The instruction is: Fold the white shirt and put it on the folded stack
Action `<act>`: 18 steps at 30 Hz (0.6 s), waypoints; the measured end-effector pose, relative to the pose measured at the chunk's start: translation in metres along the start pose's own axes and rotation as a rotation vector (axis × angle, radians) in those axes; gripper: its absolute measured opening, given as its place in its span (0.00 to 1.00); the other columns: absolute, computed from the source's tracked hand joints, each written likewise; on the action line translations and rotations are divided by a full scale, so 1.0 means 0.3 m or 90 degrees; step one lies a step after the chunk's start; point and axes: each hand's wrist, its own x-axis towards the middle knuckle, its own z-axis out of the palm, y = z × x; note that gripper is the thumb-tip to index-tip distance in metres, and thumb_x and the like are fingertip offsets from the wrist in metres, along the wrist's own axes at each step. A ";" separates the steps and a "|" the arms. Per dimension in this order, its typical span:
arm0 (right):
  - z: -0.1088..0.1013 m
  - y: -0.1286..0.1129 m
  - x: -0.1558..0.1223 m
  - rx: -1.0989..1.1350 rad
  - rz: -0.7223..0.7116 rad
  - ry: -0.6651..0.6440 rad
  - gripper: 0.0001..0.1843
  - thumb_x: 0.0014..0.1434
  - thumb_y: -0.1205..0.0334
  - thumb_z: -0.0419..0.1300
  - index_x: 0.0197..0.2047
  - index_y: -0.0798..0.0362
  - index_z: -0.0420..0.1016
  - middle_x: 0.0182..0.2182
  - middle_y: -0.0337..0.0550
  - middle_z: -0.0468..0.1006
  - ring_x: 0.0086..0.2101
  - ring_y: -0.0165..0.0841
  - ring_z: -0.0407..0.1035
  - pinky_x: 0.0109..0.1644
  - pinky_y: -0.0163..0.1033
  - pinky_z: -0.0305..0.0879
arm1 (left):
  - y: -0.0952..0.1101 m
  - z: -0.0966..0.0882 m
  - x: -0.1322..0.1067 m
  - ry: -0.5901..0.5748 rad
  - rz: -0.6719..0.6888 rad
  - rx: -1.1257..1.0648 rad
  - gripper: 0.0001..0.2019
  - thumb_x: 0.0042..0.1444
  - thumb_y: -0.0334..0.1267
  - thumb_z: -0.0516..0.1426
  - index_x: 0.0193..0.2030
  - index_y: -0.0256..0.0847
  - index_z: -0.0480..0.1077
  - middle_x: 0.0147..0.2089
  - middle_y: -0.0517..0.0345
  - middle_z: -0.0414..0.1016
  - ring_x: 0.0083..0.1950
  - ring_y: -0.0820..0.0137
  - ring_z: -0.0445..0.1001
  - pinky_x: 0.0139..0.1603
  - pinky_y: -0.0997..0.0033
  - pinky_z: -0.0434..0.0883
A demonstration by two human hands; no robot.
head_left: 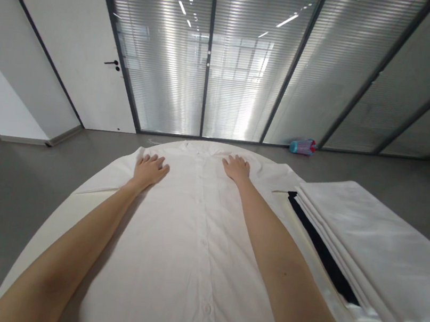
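A white button-up shirt (190,243) lies spread flat, front up, on a pale table (42,232), its collar at the far end. My left hand (149,169) rests palm down on the shirt's left shoulder, fingers stretched out. My right hand (236,167) lies flat on the right shoulder beside the collar, fingers likewise extended. Neither hand holds anything. The row of buttons (203,242) runs down the middle between my forearms.
A stack of folded white cloths (379,250) with a dark layer (322,252) beneath sits at the table's right side. On the grey floor by the glass wall lies a blue and pink bottle (303,146). A white door (93,57) stands at the left.
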 end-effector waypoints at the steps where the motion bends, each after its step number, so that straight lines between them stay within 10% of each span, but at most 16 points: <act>1: -0.001 0.017 0.005 -0.002 0.003 0.000 0.31 0.71 0.45 0.41 0.65 0.53 0.68 0.66 0.55 0.63 0.64 0.47 0.56 0.66 0.56 0.47 | -0.015 -0.003 -0.001 0.010 -0.006 0.006 0.24 0.66 0.53 0.45 0.60 0.45 0.70 0.64 0.49 0.69 0.67 0.52 0.62 0.68 0.49 0.56; 7: -0.035 0.085 0.013 -0.007 0.042 0.075 0.30 0.71 0.50 0.40 0.62 0.58 0.71 0.63 0.58 0.68 0.63 0.46 0.57 0.67 0.52 0.46 | -0.110 -0.017 0.001 -0.002 -0.142 0.004 0.26 0.66 0.56 0.43 0.59 0.47 0.69 0.73 0.46 0.57 0.73 0.43 0.50 0.66 0.30 0.51; 18: -0.050 0.105 -0.016 -0.017 0.122 0.132 0.24 0.67 0.54 0.46 0.53 0.56 0.78 0.56 0.56 0.75 0.61 0.51 0.58 0.65 0.59 0.47 | -0.113 -0.012 0.011 -0.055 -0.164 -0.012 0.29 0.65 0.55 0.41 0.67 0.46 0.62 0.72 0.43 0.58 0.71 0.42 0.55 0.64 0.29 0.53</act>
